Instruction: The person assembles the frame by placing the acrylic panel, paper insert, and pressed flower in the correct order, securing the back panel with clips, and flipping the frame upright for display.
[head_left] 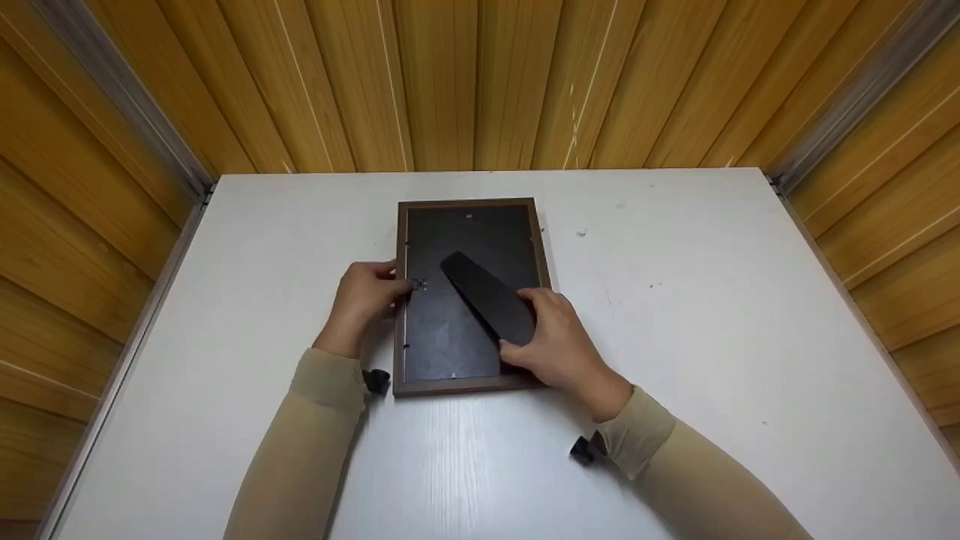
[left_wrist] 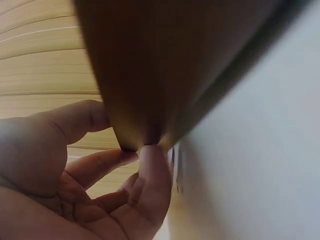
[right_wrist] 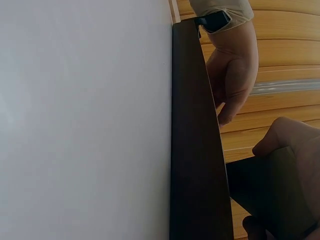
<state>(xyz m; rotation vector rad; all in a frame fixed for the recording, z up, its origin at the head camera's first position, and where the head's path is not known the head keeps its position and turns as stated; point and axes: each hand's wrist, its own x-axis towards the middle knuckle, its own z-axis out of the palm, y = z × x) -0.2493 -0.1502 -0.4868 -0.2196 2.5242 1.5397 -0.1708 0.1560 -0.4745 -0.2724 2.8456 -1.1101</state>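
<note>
A picture frame (head_left: 465, 385) with a brown wooden border lies on the table with its black back panel (head_left: 442, 330) facing up. My left hand (head_left: 364, 300) holds its left edge, the thumb on top by a small metal hanger (head_left: 420, 285). In the left wrist view, fingertips (left_wrist: 155, 157) meet the frame's lower edge. My right hand (head_left: 559, 337) grips the wide end of the black easel stand (head_left: 491, 300), thumb and fingers on opposite sides. The stand slants across the panel, its narrow end toward the upper left. In the right wrist view, the stand (right_wrist: 265, 185) shows beyond the frame's side.
A white table (head_left: 712, 300) lies under the frame, with small marks on its right half. Yellow wood-patterned walls (head_left: 510, 82) stand at the back and both sides, with metal posts at the corners. Small black devices (head_left: 581, 451) are strapped at both wrists.
</note>
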